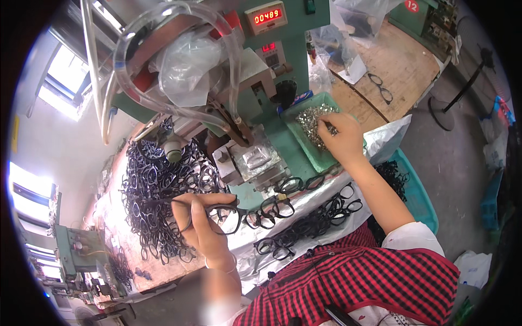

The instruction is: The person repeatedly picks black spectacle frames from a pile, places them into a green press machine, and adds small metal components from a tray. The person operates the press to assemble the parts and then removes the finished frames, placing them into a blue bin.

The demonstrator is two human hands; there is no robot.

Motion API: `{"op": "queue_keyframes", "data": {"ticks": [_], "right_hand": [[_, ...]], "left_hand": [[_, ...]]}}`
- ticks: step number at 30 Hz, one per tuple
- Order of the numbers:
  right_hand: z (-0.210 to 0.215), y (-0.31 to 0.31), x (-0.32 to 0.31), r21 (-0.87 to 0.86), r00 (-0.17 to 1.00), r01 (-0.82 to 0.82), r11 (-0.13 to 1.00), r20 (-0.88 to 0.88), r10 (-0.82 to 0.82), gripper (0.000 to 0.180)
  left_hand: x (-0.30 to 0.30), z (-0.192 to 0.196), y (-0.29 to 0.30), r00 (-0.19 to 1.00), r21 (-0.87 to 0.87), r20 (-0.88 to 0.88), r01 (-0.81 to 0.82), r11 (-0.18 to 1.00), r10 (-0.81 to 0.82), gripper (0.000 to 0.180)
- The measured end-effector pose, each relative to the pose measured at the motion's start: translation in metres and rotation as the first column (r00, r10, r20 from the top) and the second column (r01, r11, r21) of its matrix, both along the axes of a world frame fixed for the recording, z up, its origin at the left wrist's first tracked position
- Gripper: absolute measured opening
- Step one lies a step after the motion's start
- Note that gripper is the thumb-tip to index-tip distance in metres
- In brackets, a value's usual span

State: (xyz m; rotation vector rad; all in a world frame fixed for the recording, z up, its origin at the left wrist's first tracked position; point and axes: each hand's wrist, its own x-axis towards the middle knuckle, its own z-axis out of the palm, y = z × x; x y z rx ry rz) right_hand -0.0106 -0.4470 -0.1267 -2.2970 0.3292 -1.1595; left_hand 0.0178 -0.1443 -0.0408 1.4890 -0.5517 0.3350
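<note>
My left hand point(204, 225) pinches a black eyeglass frame point(224, 218) between thumb and fingers, in front of the machine's metal fixture point(256, 158). My right hand point(343, 140) reaches into a green tray point(321, 161) of small shiny metal parts point(310, 122). Its fingers are curled together at the parts, and what lies between the fingertips is hidden. More black frames point(277, 206) lie just right of my left hand, near the machine's front edge.
A big heap of black eyeglass frames point(155, 190) covers the table at left. Further frames point(310, 223) rest on silvery sheeting by my apron. The green press point(299, 38) stands ahead, with clear hoses point(235, 70). At right are a teal basket point(421, 190) and a wooden table point(413, 60).
</note>
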Motion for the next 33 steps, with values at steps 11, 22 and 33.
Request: {"op": "queue_keyframes", "data": {"ticks": [11,22,33], "right_hand": [[0.067,0.082,0.022,0.516,0.848,-0.522,0.680,0.225,0.480,0.013],[0.056,0.104,0.026,0.645,0.761,-0.631,0.432,0.406,0.505,0.054],[0.055,0.080,-0.003,-0.111,0.892,-0.418,0.901,0.137,0.431,0.026]], "left_hand": [[0.002,0.069,-0.018,0.985,-0.105,0.161,-0.041,0.994,0.058,0.023],[0.038,0.069,-0.037,0.981,-0.065,0.143,-0.123,0.990,0.131,0.017],[-0.034,0.039,-0.020,0.888,-0.151,-0.309,0.309,0.939,-0.342,0.023]]}}
